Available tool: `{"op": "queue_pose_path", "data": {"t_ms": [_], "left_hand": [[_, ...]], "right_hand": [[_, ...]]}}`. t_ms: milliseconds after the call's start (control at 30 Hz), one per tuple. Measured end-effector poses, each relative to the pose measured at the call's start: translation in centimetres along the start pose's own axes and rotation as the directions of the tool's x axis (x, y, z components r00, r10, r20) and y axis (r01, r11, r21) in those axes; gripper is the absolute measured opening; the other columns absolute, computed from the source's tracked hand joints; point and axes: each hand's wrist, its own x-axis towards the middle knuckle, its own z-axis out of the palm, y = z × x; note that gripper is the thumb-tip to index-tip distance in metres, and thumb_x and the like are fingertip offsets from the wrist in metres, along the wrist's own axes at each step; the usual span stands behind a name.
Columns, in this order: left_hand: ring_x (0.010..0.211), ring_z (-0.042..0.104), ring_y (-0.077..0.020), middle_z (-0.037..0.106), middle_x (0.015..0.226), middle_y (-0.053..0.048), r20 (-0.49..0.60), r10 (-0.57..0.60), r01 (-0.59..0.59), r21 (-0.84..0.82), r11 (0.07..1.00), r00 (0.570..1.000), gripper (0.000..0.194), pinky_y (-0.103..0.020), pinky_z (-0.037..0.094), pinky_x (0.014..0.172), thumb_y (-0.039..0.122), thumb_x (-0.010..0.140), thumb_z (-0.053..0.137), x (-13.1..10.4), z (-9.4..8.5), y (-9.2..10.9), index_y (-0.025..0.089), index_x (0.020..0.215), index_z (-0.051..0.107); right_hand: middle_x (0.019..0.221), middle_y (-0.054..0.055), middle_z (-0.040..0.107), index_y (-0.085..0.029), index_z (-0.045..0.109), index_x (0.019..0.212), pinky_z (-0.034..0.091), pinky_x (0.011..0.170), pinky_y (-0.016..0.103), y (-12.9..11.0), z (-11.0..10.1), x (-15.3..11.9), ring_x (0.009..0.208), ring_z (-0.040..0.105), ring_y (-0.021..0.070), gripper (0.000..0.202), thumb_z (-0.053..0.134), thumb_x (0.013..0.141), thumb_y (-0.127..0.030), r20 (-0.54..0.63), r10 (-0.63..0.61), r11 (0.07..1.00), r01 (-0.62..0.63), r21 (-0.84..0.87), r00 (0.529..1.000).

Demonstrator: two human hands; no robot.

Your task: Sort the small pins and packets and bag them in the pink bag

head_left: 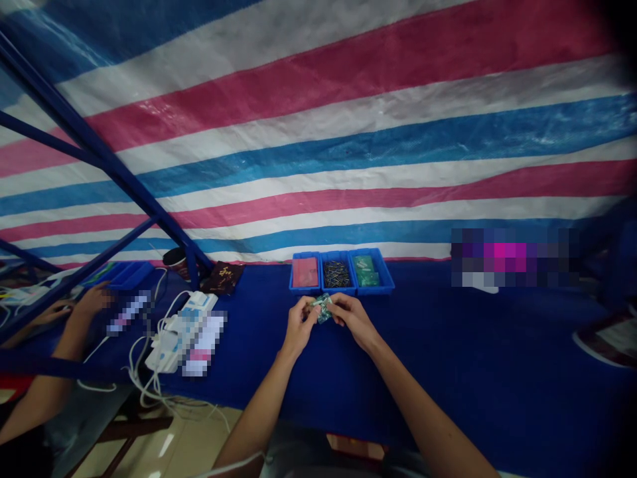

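- We hold a small green-and-white piece [324, 309] straight in front of us, above the tabletop [448, 352], on the near side of three blue trays [377, 290].
- Our left grip [301, 317] pinches the piece's left side between thumb and fingers.
- Our right grip [352, 313] pinches its right side; the fingers cover part of it, so we cannot tell its full shape.
- The trays stand side by side: pink pieces [305, 271] in the left one, a heap of thin metal pins or screws [337, 273] in the middle, green pieces [368, 279] in the right.
- On our left lie a white power strip [168, 357] and a dark packet [223, 277].
- Farther left we see a co-worker's hand [93, 300] near another blue tray [132, 274].
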Motion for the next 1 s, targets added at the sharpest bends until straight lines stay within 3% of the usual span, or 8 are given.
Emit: {"op": "queue_pose_path", "data": {"t_ms": [367,533,767,900,1000], "left_hand": [[0.065,0.054,-0.0133,0.062,0.077,-0.002,0.023,0.001,-0.002,0.050,0.999,1.000,0.034,-0.023,0.044,0.064,0.047,0.088,0.064,-0.2,-0.2,0.2,0.015,0.096,0.064],[0.065,0.054,-0.0128,0.062,0.075,-0.001,0.018,0.021,-0.022,0.084,0.996,1.000,0.029,-0.022,0.042,0.062,0.044,0.089,0.063,-0.2,-0.2,-0.1,0.015,0.091,0.063],[0.058,0.053,-0.0113,0.061,0.064,0.000,0.064,0.030,-0.037,0.107,0.994,0.998,0.031,-0.021,0.039,0.058,0.044,0.089,0.064,0.0,-0.2,0.1,0.015,0.078,0.062],[0.060,0.057,-0.0129,0.069,0.068,-0.004,0.165,0.011,-0.035,0.145,0.989,0.986,0.037,-0.023,0.041,0.060,0.044,0.092,0.058,-0.2,-0.1,0.4,0.014,0.072,0.067],[0.058,0.057,-0.0123,0.069,0.067,-0.004,0.153,0.019,-0.045,0.165,0.985,0.988,0.038,-0.022,0.041,0.060,0.044,0.093,0.058,-0.4,0.0,0.7,0.014,0.071,0.067]], "right_hand": [[0.058,-0.004,0.051,-0.018,0.064,0.086,0.031,0.048,0.023,-0.8,0.5,-0.4,0.051,0.044,0.0104,0.028,0.069,0.082,-0.045,0.015,-0.015,1.000,0.015,0.018,1.000],[0.062,-0.004,0.053,-0.018,0.065,0.090,0.032,0.047,0.022,-0.9,0.7,-0.4,0.052,0.047,0.0101,0.032,0.072,0.080,-0.047,0.047,0.008,1.000,-0.009,0.023,0.999],[0.059,-0.002,0.055,-0.016,0.069,0.087,0.036,0.050,0.024,-1.1,0.2,-0.4,0.052,0.048,0.0115,0.035,0.072,0.079,-0.050,0.011,-0.054,0.996,0.055,-0.064,0.998],[0.066,0.000,0.061,-0.017,0.070,0.096,0.039,0.051,0.026,-2.8,-2.3,-0.5,0.053,0.051,0.0131,0.033,0.065,0.085,-0.049,-0.121,-0.156,0.983,0.141,-0.121,0.980],[0.081,0.005,0.071,-0.017,0.072,0.096,0.047,0.063,0.030,-5.0,-6.1,0.4,0.066,0.061,0.0187,0.034,0.066,0.083,-0.048,-0.248,-0.279,0.906,0.169,-0.389,0.928]]}}
